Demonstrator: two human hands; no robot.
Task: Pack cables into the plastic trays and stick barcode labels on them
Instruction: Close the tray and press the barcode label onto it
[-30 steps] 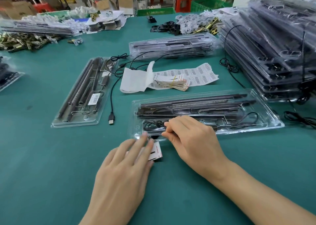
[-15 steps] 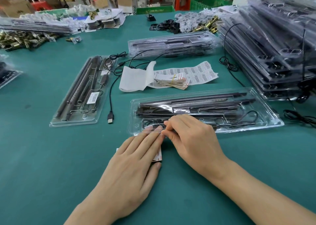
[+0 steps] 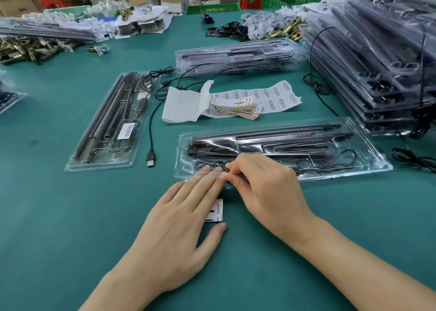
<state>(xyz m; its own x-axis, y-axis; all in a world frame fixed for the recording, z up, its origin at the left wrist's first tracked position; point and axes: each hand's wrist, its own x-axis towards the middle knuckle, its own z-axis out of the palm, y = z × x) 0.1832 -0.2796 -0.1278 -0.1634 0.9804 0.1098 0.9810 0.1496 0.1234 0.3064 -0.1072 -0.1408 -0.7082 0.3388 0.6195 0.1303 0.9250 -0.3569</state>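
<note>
The fingers (image 3: pixel 238 166) of the right hand (image 3: pixel 266 188) are curled, with thumb and forefinger pressed together on a thin pale strip (image 3: pixel 210 172) at the near left corner of the near tray (image 3: pixel 368 145). I see the strip edge-on only, so I cannot tell whether it carries a barcode. The left hand (image 3: pixel 179 228) lies flat, its fingers straight and close together. Their tips reach onto the same tray corner, just under the strip. That hand covers most of a small printed card (image 3: pixel 217 210) on the bench (image 3: pixel 59 216); only the card's right edge shows, above the thumb.

The near tray is clear plastic and holds long black rods (image 3: pixel 271 140) and a looped black cable (image 3: pixel 339 156). Glare blurs its left part for me. Beyond it lie a barcode sheet (image 3: pixel 276 97), a banded bundle of cards (image 3: pixel 236 108) on top of it, and a white paper (image 3: pixel 181 102) curling at the left end. To the left, a second tray (image 3: pixel 99 166) points away from me with a barcode label (image 3: pixel 127 130) on it and a loose USB cable (image 3: pixel 151 157) beside it. A low stack of trays (image 3: pixel 236 55) sits farther back. A tall stack (image 3: pixel 377 62) on the right runs out of frame. The brass parts (image 3: pixel 28 50) at far left are too small for me to make out.
</note>
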